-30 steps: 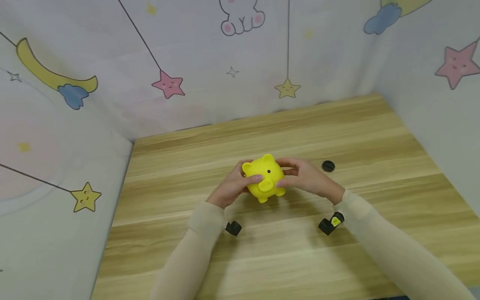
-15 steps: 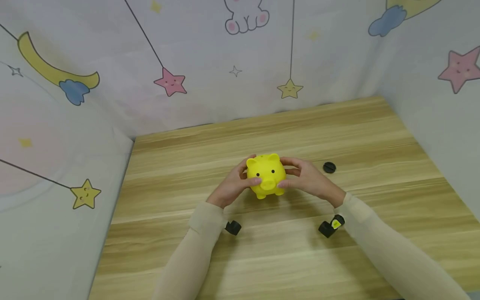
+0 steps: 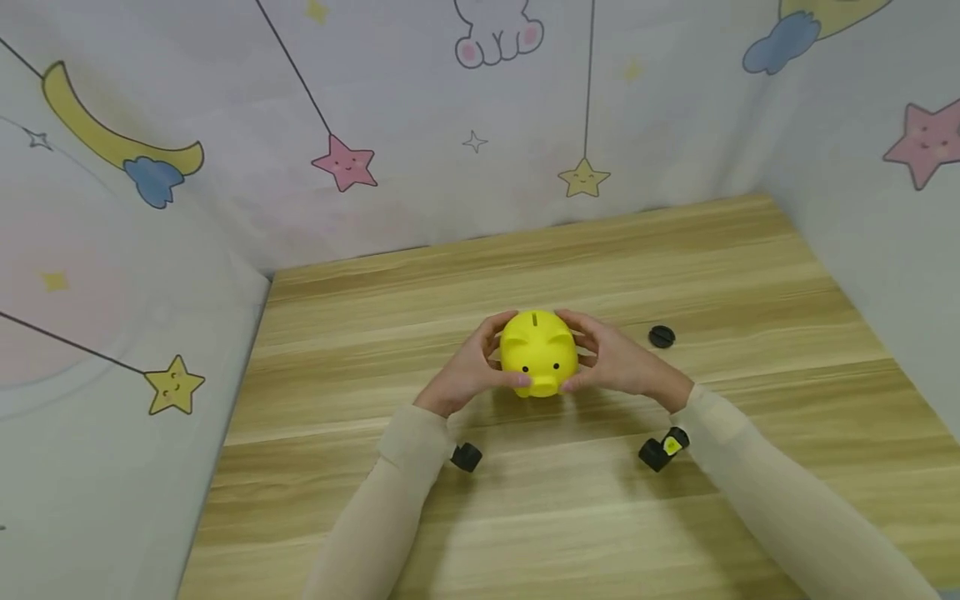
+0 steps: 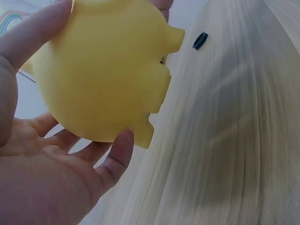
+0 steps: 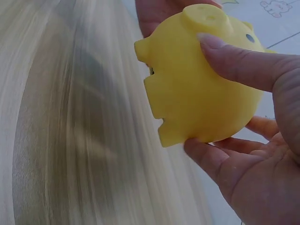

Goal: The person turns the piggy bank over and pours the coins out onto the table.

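Note:
A round yellow piggy bank [image 3: 536, 346] is held just above the wooden table, its snout towards me and its top tipped forward so that the coin slot shows. My left hand [image 3: 467, 371] grips its left side, thumb near the snout and fingers spread round the back. On the other side my right hand [image 3: 624, 360] holds it the same way. Both wrist views show the piggy bank's stubby feet [image 5: 154, 101] pointing at the tabletop, apart from it. A small black round disc with a ridge across it, like a stopper [image 3: 662, 337], lies right of my right hand.
The wooden table [image 3: 360, 333] meets fabric walls [image 3: 420, 192] printed with stars, moons and clouds at the back and both sides. Black wrist cameras hang below my left cuff [image 3: 467, 457] and my right cuff [image 3: 660, 450].
Both hands have turned the piggy bank: first tilted sideways, it came level, then tipped forward, bringing the coin slot into sight. The black disc stays on the table.

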`<state>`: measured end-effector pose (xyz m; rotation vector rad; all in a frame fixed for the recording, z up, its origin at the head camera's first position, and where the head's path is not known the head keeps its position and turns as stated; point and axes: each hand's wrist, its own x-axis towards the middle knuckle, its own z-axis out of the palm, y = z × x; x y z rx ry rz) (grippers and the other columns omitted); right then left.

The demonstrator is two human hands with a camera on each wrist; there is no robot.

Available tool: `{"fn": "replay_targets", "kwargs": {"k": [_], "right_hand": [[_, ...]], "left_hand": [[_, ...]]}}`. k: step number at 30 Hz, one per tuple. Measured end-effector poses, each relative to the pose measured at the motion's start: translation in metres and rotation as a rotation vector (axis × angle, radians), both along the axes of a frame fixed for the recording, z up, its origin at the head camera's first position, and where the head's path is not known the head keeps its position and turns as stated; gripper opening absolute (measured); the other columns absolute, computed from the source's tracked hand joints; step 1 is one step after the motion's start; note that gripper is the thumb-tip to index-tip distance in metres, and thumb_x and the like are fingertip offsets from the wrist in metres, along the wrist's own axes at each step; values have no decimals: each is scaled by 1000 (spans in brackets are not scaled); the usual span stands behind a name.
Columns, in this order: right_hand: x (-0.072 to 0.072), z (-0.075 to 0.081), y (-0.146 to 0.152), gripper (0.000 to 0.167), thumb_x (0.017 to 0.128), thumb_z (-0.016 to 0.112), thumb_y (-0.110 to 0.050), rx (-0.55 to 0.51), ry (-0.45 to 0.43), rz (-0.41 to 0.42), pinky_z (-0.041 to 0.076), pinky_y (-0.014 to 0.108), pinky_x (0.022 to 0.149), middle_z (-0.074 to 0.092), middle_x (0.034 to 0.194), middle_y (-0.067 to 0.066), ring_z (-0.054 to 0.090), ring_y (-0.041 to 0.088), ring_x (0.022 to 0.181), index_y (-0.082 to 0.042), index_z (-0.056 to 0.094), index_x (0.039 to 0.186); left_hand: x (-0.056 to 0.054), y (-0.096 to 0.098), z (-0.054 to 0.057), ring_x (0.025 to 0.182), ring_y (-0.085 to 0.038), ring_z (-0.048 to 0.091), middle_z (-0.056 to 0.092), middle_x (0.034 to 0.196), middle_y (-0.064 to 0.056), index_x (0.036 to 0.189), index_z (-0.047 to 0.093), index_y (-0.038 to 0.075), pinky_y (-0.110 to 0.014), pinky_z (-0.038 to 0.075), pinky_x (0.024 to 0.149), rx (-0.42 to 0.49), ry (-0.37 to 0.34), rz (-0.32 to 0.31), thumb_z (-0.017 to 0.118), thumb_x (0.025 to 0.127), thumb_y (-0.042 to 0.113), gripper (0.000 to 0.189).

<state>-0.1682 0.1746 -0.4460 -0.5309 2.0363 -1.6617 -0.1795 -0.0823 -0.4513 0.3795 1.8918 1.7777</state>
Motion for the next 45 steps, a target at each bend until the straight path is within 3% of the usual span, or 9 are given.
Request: {"fn": "replay_targets", "kwargs": {"k": [3, 8, 14, 22, 29, 35, 40, 45], "right_hand": [[-1, -2, 1, 109, 78, 86, -8, 11, 49, 13, 28, 50, 113, 15, 162, 16, 22, 38, 145, -1, 12, 157], [1, -8, -1, 108, 78, 83, 0, 74, 147, 0, 29, 49, 112, 13, 162, 17, 21, 37, 146, -1, 10, 157], [6, -14, -5, 110, 72, 85, 9, 139, 332, -34, 31, 48, 112, 20, 158, 18, 26, 36, 144, 0, 15, 156], [8, -24, -7, 107, 71, 84, 12, 174, 627, -70, 35, 46, 110, 27, 154, 19, 34, 34, 139, -1, 17, 154], [10, -26, -13, 106, 66, 81, 21, 216, 772, -155, 34, 47, 111, 25, 154, 26, 33, 38, 139, 4, 20, 151], [11, -32, -19, 104, 62, 79, 24, 261, 877, -224, 22, 44, 117, 24, 155, 28, 27, 40, 142, 7, 22, 147], [13, -36, -19, 102, 59, 70, 32, 269, 940, -238, 21, 40, 117, 22, 157, 26, 29, 39, 142, 7, 22, 146], [13, -41, -15, 100, 55, 62, 35, 255, 1033, -254, 20, 37, 118, 22, 157, 26, 30, 39, 142, 9, 23, 143]], "left_hand": [[-1, 1, -3, 132, -22, 43, 37, 151, 1, 154, 30, 21, -43, 47, 100, -15, 51, -13, 87, 76, 8, 98], [-2, 1, -11, 132, -22, 44, 37, 151, 5, 155, 31, 26, -44, 46, 101, -40, 141, -19, 90, 73, 11, 102], [3, 4, -16, 139, -18, 36, 30, 156, 8, 158, 25, 22, -43, 42, 106, -92, 245, -13, 91, 72, 11, 109], [11, 11, -14, 139, -16, 35, 24, 160, 8, 159, 18, 24, -39, 42, 106, -249, 392, 41, 91, 70, 11, 116], [8, 13, -12, 140, -16, 35, 24, 161, 4, 159, 19, 24, -40, 44, 104, -313, 543, 48, 91, 70, 8, 116], [5, 12, -14, 142, -19, 32, 21, 163, -5, 157, 21, 24, -41, 45, 101, -323, 681, 57, 91, 70, 7, 114], [6, 13, -17, 144, -21, 30, 20, 163, -4, 156, 23, 20, -38, 44, 103, -312, 771, 73, 91, 68, 0, 113], [7, 15, -22, 147, -22, 23, 19, 163, -7, 154, 25, 17, -40, 30, 114, -275, 875, 79, 87, 64, -12, 113]]}}
